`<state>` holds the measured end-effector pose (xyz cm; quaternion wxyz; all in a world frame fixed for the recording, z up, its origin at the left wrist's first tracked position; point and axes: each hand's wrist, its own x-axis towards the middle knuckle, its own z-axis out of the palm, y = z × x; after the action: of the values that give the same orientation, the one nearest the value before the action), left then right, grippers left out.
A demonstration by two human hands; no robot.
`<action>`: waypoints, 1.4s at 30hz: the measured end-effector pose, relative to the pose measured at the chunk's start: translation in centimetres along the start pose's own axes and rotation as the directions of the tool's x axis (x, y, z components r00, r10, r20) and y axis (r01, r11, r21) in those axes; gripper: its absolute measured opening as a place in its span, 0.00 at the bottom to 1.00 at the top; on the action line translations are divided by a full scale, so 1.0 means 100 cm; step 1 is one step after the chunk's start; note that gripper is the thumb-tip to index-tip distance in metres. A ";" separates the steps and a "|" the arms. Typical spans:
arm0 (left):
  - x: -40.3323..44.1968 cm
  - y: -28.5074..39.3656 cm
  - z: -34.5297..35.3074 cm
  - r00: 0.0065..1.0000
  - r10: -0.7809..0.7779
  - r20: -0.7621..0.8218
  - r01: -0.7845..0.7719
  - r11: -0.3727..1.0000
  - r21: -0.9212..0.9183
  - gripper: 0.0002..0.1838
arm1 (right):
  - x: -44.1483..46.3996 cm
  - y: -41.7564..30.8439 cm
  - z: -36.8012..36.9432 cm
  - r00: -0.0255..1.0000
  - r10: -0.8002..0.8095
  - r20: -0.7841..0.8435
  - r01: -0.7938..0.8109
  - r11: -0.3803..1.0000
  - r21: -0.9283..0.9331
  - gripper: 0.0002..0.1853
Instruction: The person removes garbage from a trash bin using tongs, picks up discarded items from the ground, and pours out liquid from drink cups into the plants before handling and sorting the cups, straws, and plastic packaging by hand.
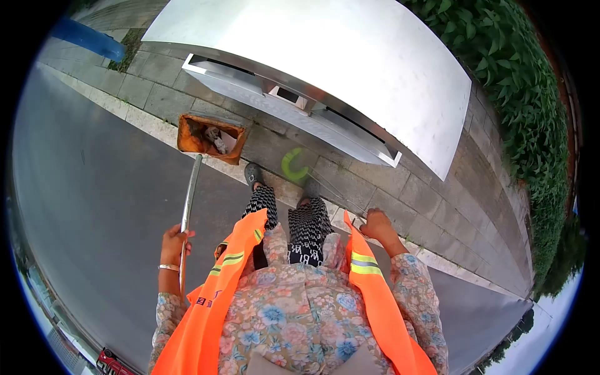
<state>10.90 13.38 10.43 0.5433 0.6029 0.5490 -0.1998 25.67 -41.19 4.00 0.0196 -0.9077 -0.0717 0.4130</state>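
My left hand (pixel 175 245) is closed round the long metal handle (pixel 189 200) of an orange litter dustpan (pixel 236 156). The pan rests by the kerb, with crumpled pale litter and brown scraps inside. My right hand (pixel 379 226) is closed on the grip end of thin metal litter tongs (pixel 340 192). They slant down toward the paving near my feet, and their tips are hard to make out. Beyond my shoes, a bright green curved shape (pixel 294 164) lies on the paving; I cannot tell whether it is a painted mark.
A large silver street litter bin (pixel 337 56) with slots along its front stands just ahead on the grey paving (pixel 400 187). Leafy hedge (pixel 519 100) lines the right. The kerb (pixel 140 120) divides the paving from the road (pixel 94 187). A blue post (pixel 87 39) stands far left.
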 end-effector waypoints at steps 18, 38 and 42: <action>0.033 -0.012 0.025 0.997 -0.062 0.044 0.070 0.974 -0.216 0.15 | -0.272 0.106 -0.085 0.938 0.098 0.333 -0.345 0.377 0.860 0.13; 0.102 -0.004 -0.086 0.996 -0.083 -0.030 0.058 0.873 -0.484 0.16 | -0.083 -0.131 -0.190 0.940 -0.177 0.293 -0.125 0.620 0.775 0.11; 0.135 0.013 -0.137 0.993 -0.115 -0.026 0.092 0.894 -0.438 0.17 | -0.088 -0.189 -0.185 0.930 -0.179 0.322 -0.265 0.283 0.922 0.13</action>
<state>11.47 31.62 4.25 0.6389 0.4408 0.6247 -0.0852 31.74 -23.32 24.59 0.5334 -0.6210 0.2125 0.5336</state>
